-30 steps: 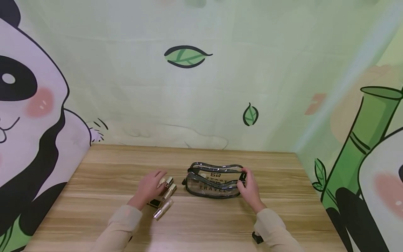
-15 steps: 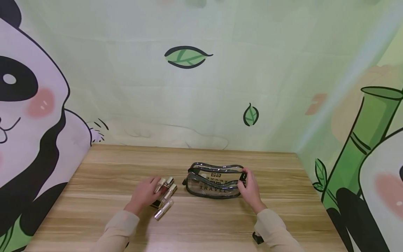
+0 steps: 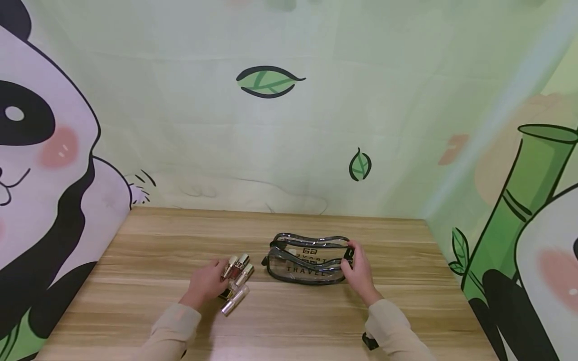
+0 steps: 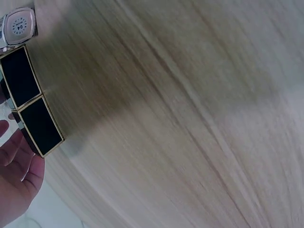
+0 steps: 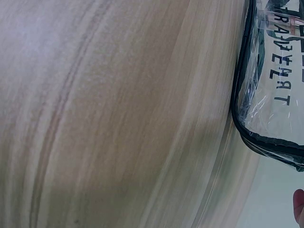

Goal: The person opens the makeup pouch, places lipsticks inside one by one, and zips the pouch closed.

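Several lipsticks lie together left of the middle of the table. Among them are a dark red one with a gold end (image 3: 237, 267), a gold one (image 3: 244, 275) and a pinkish metallic one (image 3: 235, 301). My left hand (image 3: 206, 283) is at their left side; in the left wrist view its fingers grip the end of a square black lipstick with gold edges (image 4: 40, 126). My right hand (image 3: 358, 268) pinches the right end of a clear travel pouch (image 3: 311, 273) with black trim. The pouch's top gapes, and TRAVEL lettering shows on its side.
The wood-grain table (image 3: 289, 326) reaches back to a green printed backdrop (image 3: 180, 125) with pandas, leaves and bamboo. A small black object (image 3: 370, 342) shows beside the right sleeve.
My left hand has drawn back to the left and down from over the lipsticks, leaving more of them in view. The right hand and the pouch have stayed put.
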Available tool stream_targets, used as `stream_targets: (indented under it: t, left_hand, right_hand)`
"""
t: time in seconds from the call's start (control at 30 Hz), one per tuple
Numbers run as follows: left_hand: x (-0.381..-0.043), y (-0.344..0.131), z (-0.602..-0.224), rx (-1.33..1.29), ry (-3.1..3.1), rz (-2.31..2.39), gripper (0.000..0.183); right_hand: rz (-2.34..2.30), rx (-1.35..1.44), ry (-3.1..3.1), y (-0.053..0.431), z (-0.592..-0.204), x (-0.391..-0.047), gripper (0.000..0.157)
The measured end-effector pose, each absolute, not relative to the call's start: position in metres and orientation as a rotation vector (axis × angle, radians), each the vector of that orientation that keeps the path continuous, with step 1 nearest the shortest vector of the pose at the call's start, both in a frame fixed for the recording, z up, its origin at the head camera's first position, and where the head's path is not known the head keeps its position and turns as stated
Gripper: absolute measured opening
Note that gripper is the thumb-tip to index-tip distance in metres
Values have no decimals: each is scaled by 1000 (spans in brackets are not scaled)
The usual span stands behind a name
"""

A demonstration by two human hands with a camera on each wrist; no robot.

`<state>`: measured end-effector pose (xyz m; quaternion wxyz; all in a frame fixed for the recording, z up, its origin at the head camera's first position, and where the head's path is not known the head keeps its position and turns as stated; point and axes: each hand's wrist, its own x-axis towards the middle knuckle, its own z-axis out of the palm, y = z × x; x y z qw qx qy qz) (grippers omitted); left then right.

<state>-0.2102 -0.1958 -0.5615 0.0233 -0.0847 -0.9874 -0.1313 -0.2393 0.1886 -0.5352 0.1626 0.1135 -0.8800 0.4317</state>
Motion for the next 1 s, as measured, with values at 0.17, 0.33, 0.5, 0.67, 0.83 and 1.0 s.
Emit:
stream_targets:
  t: [0.17,0.33,0.5,0.67,0.83,1.0]
  left_hand:
    - [-209,-194,-563,-244,-3068,-420,49]
    - [-210,-193,-565,-240,-3068,-417,50]
    - [-211,-192,-566,-232,-3056,-408,51]
    - [-211,-192,-567,-217,-3056,-404,52]
    - [-209,-192,-569,-219,-3042,-383,53]
    - [-206,-192,-566,-218,-3029,-391,51]
  right_hand:
    - [1226,337,-2501,189,-537,-240,46]
    - [1220,334,-2512,189,-538,-240,46]
    - [1230,331,-2515,189,-536,-240,47]
    - [1222,331,-2515,188,-536,-239,47]
    - [1221,326,-2513,188,-535,-239,46]
    - [1226,321,-2520,187,-534,-239,47]
